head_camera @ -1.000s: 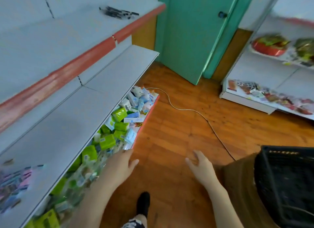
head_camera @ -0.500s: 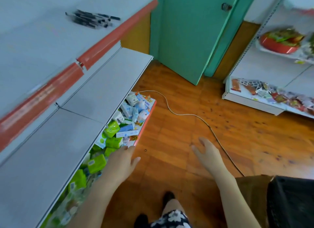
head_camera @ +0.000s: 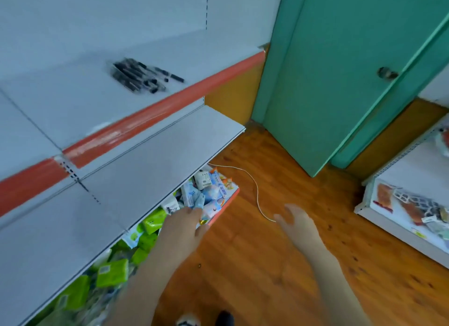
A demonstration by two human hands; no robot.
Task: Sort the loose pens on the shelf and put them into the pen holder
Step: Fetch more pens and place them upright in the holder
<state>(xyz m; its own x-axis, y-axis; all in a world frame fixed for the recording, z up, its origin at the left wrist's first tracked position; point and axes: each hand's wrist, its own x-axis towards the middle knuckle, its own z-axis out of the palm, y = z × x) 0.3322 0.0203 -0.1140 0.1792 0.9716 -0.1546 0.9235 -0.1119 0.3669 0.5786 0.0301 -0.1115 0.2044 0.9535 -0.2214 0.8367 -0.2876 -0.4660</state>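
Several loose black pens [head_camera: 143, 75] lie in a bunch on the upper white shelf [head_camera: 73, 100], behind its red front strip. No pen holder is in view. My left hand [head_camera: 183, 225] hangs low by the edge of the bottom shelf, fingers apart, holding nothing. My right hand [head_camera: 295, 220] is out over the wooden floor, fingers spread and empty. Both hands are far below the pens.
The bottom shelf holds green packets [head_camera: 111, 274] and blue-white packets [head_camera: 209, 192]. A white cable [head_camera: 255, 187] runs across the wooden floor. A green door [head_camera: 340, 83] stands ahead. Another white shelf unit [head_camera: 410, 211] with goods is on the right.
The view has swung closer to the shelves, so the pens now sit nearer and lower in view. The dark basket at the right has left the frame. Both hands stayed empty.
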